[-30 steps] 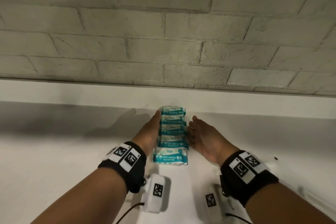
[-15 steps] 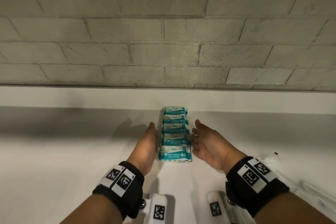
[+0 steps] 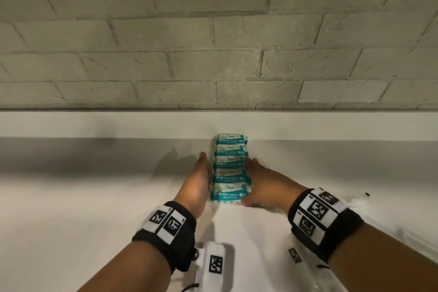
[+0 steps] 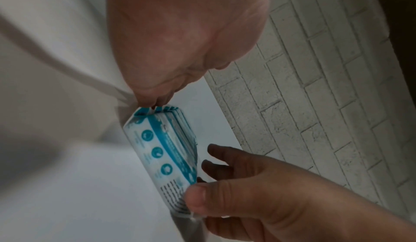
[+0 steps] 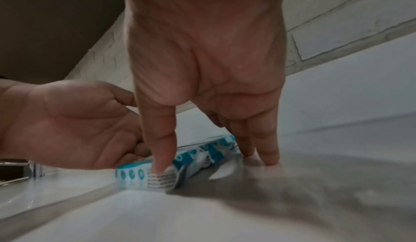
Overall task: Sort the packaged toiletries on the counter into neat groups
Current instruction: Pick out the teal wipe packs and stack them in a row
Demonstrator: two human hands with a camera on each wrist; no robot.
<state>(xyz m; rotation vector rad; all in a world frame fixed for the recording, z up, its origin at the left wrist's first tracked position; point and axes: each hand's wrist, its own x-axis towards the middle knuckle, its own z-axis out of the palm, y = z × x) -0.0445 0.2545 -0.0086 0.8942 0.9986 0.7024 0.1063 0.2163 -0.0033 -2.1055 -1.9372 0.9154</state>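
Wipe packs: a row of mini wipes packs (image 3: 231, 169), white with teal bands, lay overlapping one another on the white surface (image 3: 71, 197); the row ran from just in front of the person back to the raised white ledge (image 3: 94, 123) below the brick wall (image 3: 213, 42). The nearest pack (image 3: 230, 194) showed the words "MINI WIPES" in the head view.

Left hand: the left hand (image 3: 198, 185) stood on edge along the left side of the row, fingers straight and held together, the palm facing the packs and touching their left ends. Its fingertips reached about halfway along the row.

Right hand: the right hand (image 3: 265, 185) lay against the right side of the row, fingers fairly straight and slightly apart. In the right wrist view the thumb (image 5: 161, 149) pressed down on the near corner of the nearest pack, while the other fingertips (image 5: 269, 154) rested on the surface just beside the right ends of the packs.

Row relative to the hands: the packs sat between the two hands, flanked on both sides, with the farthest packs beyond the fingertips and touching neither hand.

Grip: neither hand curled round a pack; both pressed flat from the sides.

Wrists: each wrist wore a black band with white coded markers, left (image 3: 166, 227) and right (image 3: 317, 216).

Right edge: something clear and shiny (image 3: 355, 204) lay on the surface near the right wrist; what it was could not be told.
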